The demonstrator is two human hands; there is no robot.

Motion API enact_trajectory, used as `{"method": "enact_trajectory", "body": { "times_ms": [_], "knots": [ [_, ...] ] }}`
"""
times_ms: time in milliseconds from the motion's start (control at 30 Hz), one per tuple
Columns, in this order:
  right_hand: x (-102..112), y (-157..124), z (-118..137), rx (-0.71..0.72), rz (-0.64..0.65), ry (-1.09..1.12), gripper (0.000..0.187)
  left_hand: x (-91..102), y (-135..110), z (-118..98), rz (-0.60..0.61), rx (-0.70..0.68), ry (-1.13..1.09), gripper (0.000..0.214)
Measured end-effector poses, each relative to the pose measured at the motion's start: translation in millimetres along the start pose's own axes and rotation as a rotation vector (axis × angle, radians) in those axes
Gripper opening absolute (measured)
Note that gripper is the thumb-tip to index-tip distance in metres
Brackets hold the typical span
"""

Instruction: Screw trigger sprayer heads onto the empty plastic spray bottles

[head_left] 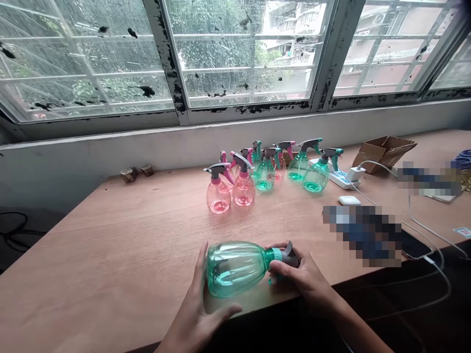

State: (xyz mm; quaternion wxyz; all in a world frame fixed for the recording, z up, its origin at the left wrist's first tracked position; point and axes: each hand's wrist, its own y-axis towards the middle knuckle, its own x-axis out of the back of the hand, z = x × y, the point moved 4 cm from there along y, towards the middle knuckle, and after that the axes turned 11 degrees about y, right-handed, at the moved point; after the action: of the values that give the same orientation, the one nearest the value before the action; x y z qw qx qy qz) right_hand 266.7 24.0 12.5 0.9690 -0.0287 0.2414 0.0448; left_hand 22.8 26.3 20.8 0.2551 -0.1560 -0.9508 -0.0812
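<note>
A green spray bottle (237, 269) lies sideways in the air over the table's front edge, its base to the left and its grey and teal spray head to the right. My right hand (303, 269) is closed round the spray head and neck, thumb on the near side. The base rests in my left hand (200, 299), with fingers along its end and thumb stretched below the body. Beyond my hands stand several pink spray bottles (220, 196) and several green ones (315, 174), all upright in a loose group.
On the wooden table (128, 245), a white power strip (343, 179), an open paper bag (382, 152) and a white earbud case (349, 200) stand to the right. A phone (415, 242) with cables lies near the front edge. Two small boxes (129, 174) sit back left, below the windows.
</note>
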Motion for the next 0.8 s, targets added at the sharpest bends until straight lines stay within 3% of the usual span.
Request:
{"method": "enact_trajectory", "body": {
  "times_ms": [167, 333, 567, 800],
  "knots": [
    [1.0, -1.6, 0.7, 0.018, -0.001, -0.048, 0.035, 4.6, 2.2, -4.0, 0.037, 0.055, -0.054, 0.090],
    [1.8, -1.8, -0.3, 0.008, -0.006, -0.001, 0.035, 4.3, 3.9, -13.1, 0.019, 0.017, -0.027, 0.097],
    [-3.2, -9.1, 1.3, 0.128, 0.092, -0.252, 0.035, 4.4, -0.5, -21.9, 0.042, -0.009, -0.023, 0.102],
    [-0.9, -7.0, 2.3, 0.132, 0.089, -0.218, 0.035, 4.3, 0.6, -19.0, -0.011, -0.054, 0.062, 0.101]
  ]
}}
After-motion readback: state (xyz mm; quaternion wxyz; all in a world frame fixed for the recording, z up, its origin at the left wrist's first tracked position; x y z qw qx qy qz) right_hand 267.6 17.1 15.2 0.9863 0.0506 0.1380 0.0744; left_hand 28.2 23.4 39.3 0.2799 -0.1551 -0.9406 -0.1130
